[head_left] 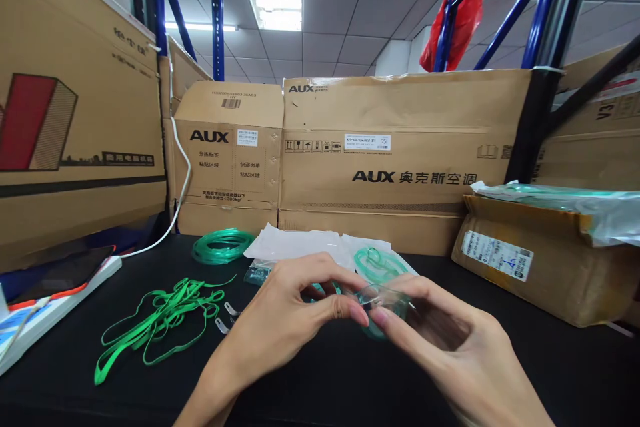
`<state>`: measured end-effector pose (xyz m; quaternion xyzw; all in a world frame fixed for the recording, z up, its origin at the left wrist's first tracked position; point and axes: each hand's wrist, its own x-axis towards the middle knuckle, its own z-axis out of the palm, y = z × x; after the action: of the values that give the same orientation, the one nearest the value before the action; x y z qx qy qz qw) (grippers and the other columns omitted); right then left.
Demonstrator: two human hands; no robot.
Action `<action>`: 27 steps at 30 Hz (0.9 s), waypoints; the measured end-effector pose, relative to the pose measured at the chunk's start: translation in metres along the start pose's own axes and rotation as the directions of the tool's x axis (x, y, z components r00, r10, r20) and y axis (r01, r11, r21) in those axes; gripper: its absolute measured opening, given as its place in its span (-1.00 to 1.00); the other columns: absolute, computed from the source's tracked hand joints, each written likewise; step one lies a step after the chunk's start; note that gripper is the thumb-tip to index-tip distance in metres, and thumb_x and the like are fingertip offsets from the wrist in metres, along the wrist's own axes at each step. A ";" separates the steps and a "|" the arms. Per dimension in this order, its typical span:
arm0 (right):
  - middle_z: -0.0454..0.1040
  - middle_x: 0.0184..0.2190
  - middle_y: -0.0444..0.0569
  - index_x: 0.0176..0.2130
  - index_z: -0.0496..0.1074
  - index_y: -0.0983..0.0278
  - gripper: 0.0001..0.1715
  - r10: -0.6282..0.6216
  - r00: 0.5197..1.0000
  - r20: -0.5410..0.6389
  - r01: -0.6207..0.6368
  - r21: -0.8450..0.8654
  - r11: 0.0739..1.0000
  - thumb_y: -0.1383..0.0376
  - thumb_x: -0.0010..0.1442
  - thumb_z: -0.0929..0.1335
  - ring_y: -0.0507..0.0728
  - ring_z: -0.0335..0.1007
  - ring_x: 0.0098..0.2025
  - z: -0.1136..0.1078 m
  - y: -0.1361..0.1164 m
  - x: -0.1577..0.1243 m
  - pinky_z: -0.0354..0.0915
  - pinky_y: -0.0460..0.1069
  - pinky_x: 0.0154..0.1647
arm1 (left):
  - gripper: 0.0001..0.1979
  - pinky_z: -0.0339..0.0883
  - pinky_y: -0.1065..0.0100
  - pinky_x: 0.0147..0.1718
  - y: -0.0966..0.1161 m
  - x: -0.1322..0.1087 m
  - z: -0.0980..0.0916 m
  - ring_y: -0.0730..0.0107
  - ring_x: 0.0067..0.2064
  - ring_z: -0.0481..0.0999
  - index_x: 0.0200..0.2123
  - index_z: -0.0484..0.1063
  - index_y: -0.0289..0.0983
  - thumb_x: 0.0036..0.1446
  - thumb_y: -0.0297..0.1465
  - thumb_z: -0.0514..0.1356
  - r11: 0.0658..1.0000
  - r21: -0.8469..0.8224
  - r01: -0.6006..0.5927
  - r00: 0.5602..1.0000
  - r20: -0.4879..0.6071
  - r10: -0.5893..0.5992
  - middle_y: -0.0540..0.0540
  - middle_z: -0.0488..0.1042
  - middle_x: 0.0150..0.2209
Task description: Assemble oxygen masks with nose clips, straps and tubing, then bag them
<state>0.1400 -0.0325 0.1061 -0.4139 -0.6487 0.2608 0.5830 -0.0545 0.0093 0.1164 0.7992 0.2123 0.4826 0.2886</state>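
My left hand (293, 310) and my right hand (440, 340) meet over the black table (330, 380), fingertips pinched together on a clear plastic mask piece (383, 300) with a green tint. Just behind the hands lies a coil of green tubing in a clear bag (377, 261) on white paper (305, 243). Left of my left hand lie loose green elastic straps (160, 320) and two small metal clips (226, 317). Another coil of green tubing (223, 245) rests further back.
AUX cardboard boxes (380, 160) wall off the back of the table. An open carton (540, 260) with bagged items stands at right. A phone (65, 273) and a white power strip (60, 300) sit at left, with a white cable (183, 187).
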 end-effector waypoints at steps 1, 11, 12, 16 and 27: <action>0.55 -0.41 -0.13 -0.42 0.54 0.15 -0.80 -0.006 1.000 0.007 0.006 -0.004 1.000 0.14 0.13 0.55 0.16 0.50 -0.28 -0.001 0.000 0.000 0.43 -0.03 -0.20 | -0.91 0.30 0.48 -0.23 0.001 0.000 0.000 0.43 -0.21 0.53 -0.26 0.70 -0.17 0.23 -0.49 0.40 1.000 0.003 -0.002 1.000 0.001 0.002 0.05 0.62 -0.27; 0.58 -0.37 -0.12 -0.41 0.59 0.14 -0.83 0.019 0.999 0.051 -0.022 0.047 0.999 0.16 0.10 0.57 0.16 0.49 -0.26 -0.003 -0.002 0.000 0.41 -0.05 -0.20 | -0.92 0.28 0.51 -0.23 0.004 0.002 0.000 0.49 -0.21 0.51 -0.26 0.70 -0.17 0.22 -0.48 0.41 1.000 -0.008 -0.007 1.000 -0.003 0.007 0.09 0.65 -0.25; 0.57 -0.37 -0.13 -0.42 0.59 0.14 -0.82 0.028 0.998 0.051 -0.031 0.051 0.998 0.16 0.09 0.58 0.15 0.48 -0.26 -0.003 -0.002 0.000 0.40 -0.06 -0.20 | -0.92 0.29 0.52 -0.23 0.004 0.002 0.000 0.49 -0.21 0.51 -0.26 0.70 -0.16 0.22 -0.47 0.41 1.000 -0.009 -0.009 1.000 0.000 0.009 0.10 0.65 -0.25; 0.57 -0.34 -0.13 -0.39 0.59 0.14 -0.79 0.063 0.995 0.076 -0.066 0.044 0.997 0.11 0.08 0.58 0.16 0.48 -0.22 -0.005 -0.003 0.000 0.39 -0.06 -0.17 | -0.93 0.30 0.53 -0.24 0.004 0.002 -0.002 0.51 -0.22 0.51 -0.25 0.69 -0.16 0.22 -0.46 0.42 1.000 0.002 -0.014 1.000 0.004 0.014 0.10 0.65 -0.26; 0.51 -0.30 -0.16 -0.34 0.55 0.10 -0.78 0.010 0.927 0.375 -0.086 0.187 0.979 0.05 0.19 0.53 0.12 0.43 -0.21 -0.019 0.002 0.006 0.37 -0.06 -0.18 | -0.84 0.42 0.41 -0.26 0.000 -0.005 0.003 0.39 -0.30 0.52 -0.25 0.62 -0.34 0.08 -0.56 0.47 0.939 0.033 -0.343 0.939 0.039 0.342 -0.06 0.61 -0.30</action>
<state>0.1589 -0.0285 0.1110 -0.3122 -0.7073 0.4126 0.4816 -0.0539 0.0059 0.1119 0.8373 0.0748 0.5080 0.1879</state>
